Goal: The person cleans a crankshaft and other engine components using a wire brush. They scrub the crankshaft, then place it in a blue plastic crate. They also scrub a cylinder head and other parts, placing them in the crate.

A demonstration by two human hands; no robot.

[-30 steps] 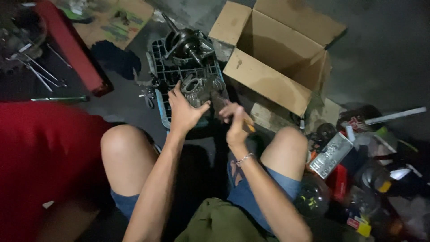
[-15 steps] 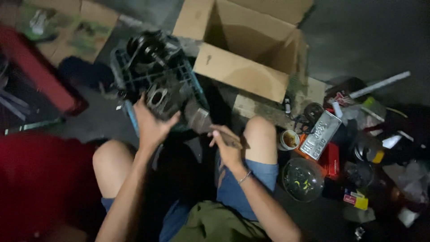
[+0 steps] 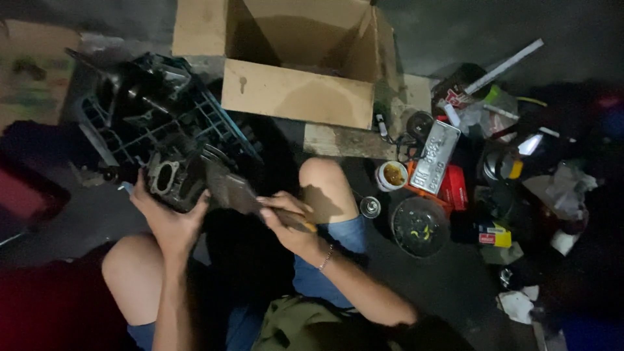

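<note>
My left hand (image 3: 170, 221) grips a dark, greasy metal engine part (image 3: 174, 179) from below, with its round opening facing up. My right hand (image 3: 286, 221) holds a paintbrush (image 3: 244, 195) by its yellowish handle. The brush's dark bristles lie against the right side of the engine part. Both hands are above my bare knees, in front of a dark plastic crate (image 3: 162, 123).
An open cardboard box (image 3: 292, 58) stands behind the crate. To the right lie a small white cup of amber liquid (image 3: 392, 175), a dark bowl (image 3: 419, 226), a metal plate (image 3: 434, 156), red packets and mixed clutter. Something red (image 3: 26, 195) lies at the left.
The camera view has swung to the right and closer, so the crate and box sit further left. My hands stay on the engine part and the brush.
</note>
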